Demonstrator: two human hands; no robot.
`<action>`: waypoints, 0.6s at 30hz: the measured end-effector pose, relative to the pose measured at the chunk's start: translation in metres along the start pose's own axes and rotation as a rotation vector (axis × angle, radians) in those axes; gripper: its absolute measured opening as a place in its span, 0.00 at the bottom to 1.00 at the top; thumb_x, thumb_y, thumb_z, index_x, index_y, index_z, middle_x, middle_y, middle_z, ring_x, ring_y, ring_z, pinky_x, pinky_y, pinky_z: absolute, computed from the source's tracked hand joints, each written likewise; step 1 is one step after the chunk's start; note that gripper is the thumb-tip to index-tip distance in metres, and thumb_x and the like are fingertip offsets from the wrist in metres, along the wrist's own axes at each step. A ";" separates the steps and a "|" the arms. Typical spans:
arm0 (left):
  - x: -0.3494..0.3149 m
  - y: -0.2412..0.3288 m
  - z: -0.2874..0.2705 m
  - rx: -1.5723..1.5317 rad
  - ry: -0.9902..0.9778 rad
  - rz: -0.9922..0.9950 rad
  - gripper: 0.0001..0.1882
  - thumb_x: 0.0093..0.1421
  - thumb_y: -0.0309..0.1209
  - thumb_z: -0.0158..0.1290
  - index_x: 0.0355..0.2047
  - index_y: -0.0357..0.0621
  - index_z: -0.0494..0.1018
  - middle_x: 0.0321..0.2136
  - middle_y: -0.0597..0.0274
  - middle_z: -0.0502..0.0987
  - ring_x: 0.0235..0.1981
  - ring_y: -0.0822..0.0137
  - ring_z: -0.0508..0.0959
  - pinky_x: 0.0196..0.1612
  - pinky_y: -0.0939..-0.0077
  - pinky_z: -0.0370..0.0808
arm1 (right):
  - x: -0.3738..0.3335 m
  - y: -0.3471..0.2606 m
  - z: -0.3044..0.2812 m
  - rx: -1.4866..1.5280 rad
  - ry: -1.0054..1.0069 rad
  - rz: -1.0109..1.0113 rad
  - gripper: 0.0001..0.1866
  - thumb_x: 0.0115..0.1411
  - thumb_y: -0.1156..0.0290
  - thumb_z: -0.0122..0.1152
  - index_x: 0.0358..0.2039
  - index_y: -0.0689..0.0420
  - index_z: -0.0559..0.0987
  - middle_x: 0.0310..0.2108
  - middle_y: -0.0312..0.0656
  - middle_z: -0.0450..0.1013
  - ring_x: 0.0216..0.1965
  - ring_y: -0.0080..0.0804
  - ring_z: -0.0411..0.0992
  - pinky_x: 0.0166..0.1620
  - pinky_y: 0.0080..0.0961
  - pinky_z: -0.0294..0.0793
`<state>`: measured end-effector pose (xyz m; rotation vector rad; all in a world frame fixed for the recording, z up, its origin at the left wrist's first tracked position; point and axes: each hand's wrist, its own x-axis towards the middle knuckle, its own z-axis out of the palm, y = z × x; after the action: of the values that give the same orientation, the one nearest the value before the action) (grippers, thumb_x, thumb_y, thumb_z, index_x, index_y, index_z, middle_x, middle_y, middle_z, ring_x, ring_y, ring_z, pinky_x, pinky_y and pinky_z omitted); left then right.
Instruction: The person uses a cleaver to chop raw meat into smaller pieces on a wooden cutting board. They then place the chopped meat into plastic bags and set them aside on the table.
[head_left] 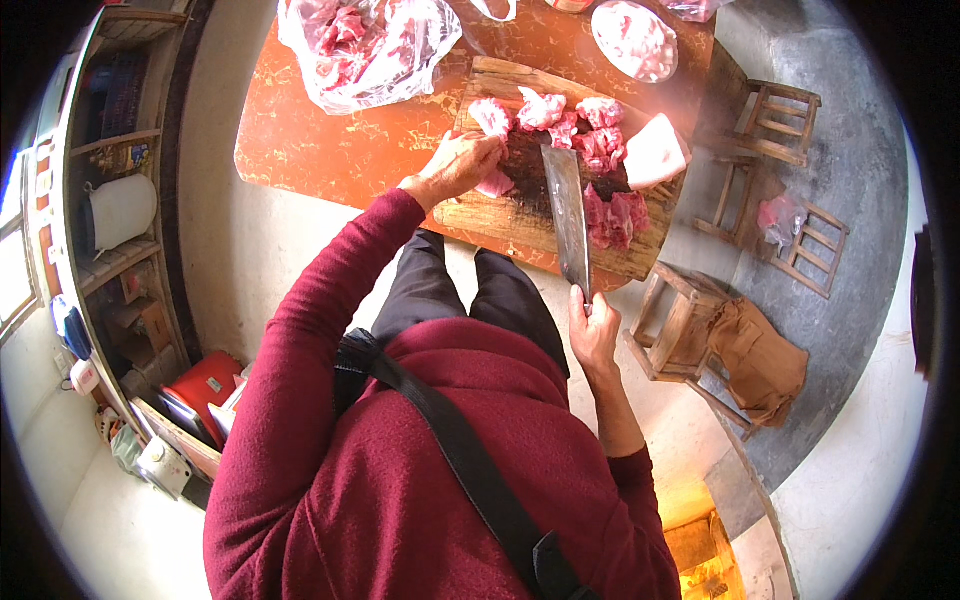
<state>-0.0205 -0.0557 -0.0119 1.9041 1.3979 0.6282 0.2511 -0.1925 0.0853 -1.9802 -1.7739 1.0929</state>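
Observation:
My right hand [594,328] is wrapped round the handle of a cleaver [568,215], its long grey blade pointing away from me over a wooden cutting board [470,212]. At the board's left side my left hand [462,165] has its fingers closed on a piece of raw meat [491,118]. Several more chunks of meat [600,148] lie along the far part of the board. Right of the blade sits a dark red piece [616,217], and a pale slab with skin [656,152] rests at the right edge.
The board lies on a reddish-brown table [300,150]. A clear plastic bag [432,45] with meat stands at the far left, and a bowl of pale pieces [635,40] at the far right. Wooden stools [785,120] stand on the right; a shelf unit [118,262] lines the left wall.

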 end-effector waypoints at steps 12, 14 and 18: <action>-0.023 0.006 0.021 0.390 0.117 -0.146 0.07 0.57 0.33 0.47 0.33 0.45 0.70 0.30 0.58 0.75 0.39 0.55 0.73 0.39 0.53 0.65 | 0.080 -0.031 0.003 -0.334 -0.067 -0.366 0.16 0.58 0.62 0.52 0.20 0.60 0.70 0.14 0.49 0.71 0.18 0.48 0.72 0.22 0.39 0.71; -0.026 -0.001 0.028 0.433 0.179 -0.093 0.06 0.56 0.32 0.47 0.34 0.46 0.69 0.32 0.59 0.74 0.41 0.56 0.72 0.39 0.51 0.65 | 0.089 -0.041 0.000 -0.396 -0.172 -0.300 0.16 0.59 0.61 0.50 0.22 0.60 0.71 0.15 0.51 0.71 0.19 0.49 0.73 0.23 0.41 0.72; -0.021 0.001 0.027 0.407 0.076 -0.148 0.07 0.53 0.30 0.48 0.34 0.48 0.69 0.31 0.61 0.74 0.41 0.57 0.71 0.38 0.48 0.64 | 0.103 -0.041 0.010 -0.449 -0.234 -0.265 0.17 0.59 0.61 0.48 0.22 0.61 0.72 0.16 0.54 0.71 0.20 0.51 0.73 0.24 0.41 0.72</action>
<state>-0.0067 -0.0821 -0.0287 2.0728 1.8052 0.3666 0.2108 -0.0902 0.0692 -1.8147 -2.5061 0.9308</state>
